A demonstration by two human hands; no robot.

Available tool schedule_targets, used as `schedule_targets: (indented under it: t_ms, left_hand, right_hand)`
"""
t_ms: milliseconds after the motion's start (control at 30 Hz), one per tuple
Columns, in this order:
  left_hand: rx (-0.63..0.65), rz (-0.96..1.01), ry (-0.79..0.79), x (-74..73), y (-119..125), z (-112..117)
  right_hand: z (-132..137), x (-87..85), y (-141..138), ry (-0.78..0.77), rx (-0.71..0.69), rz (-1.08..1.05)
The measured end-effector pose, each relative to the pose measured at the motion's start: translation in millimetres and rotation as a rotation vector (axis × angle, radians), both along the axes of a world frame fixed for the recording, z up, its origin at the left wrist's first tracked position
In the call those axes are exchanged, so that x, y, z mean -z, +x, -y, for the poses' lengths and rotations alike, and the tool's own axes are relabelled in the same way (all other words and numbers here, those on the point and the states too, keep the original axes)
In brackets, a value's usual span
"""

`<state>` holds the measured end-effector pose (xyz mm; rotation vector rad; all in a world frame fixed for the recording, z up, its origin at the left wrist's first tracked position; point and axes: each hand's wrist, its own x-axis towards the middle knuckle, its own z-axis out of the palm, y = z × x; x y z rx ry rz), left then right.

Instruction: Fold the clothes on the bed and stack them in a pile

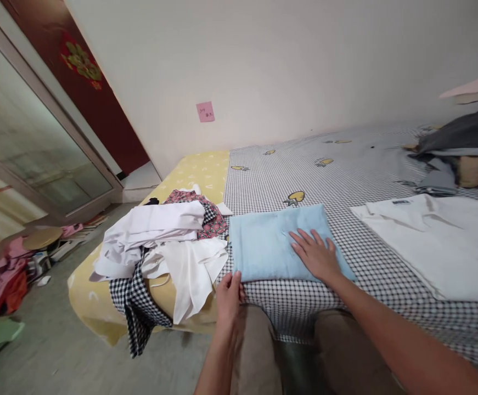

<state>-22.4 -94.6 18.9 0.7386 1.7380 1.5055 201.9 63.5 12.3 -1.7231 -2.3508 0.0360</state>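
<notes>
As the right hand (318, 260) lies on the folded light-blue cloth (263, 247), the left hand (227, 302) is at its near-left corner

Position: the light-blue cloth lies flat near the front edge of the bed, on a checked sheet (259, 184) with yellow fruit motifs, directly before the person's knees (255, 343).

Right hand: palm down on the cloth's right part, fingers spread and extended.

Left hand: thumb at the corner, fingers curled by the front edge; whether fabric is pinched between them cannot be told.

Left of the cloth: a heap of white garments (162, 222), with a floral cloth (220, 227) behind and a black-and-white checked cloth (138, 310) hanging over the bed's edge, on a yellow sheet (200, 164).

Right: a white shirt (448, 241) laid flat, apart from the blue piece; a pile of dark clothes (465, 131) beyond it.
</notes>
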Motion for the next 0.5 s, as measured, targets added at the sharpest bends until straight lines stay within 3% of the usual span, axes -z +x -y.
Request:
schedule_targets:
  t_ms: [133, 200, 267, 400, 500]
  left_hand:
    - [-0.039, -0.122, -0.091, 6.1, -1.7, -0.4]
    - [-0.070, -0.198, -0.134, 2.2, -0.6, 0.3]
    - [-0.159, -0.347, -0.153, -10.6, 3.9, -0.2]
    - [-0.380, -0.959, -0.080, -54.0, 21.1, -16.4]
    - [-0.275, -1.279, 0.032, -73.7, 28.5, -47.3]
  right_hand:
    - [-0.6, 0.0, -1.2, 0.005, 0.000, -0.020]
    - [-1.1, -0.1, -1.7, 0.005, -0.005, -0.028]
    - [-1.8, -0.6, -2.3, 0.010, -0.012, -0.043]
    - [-3.3, -3.5, -3.4, 0.002, -0.024, -0.088]
    - [-3.1, -8.1, -2.9, -0.018, -0.033, -0.132]
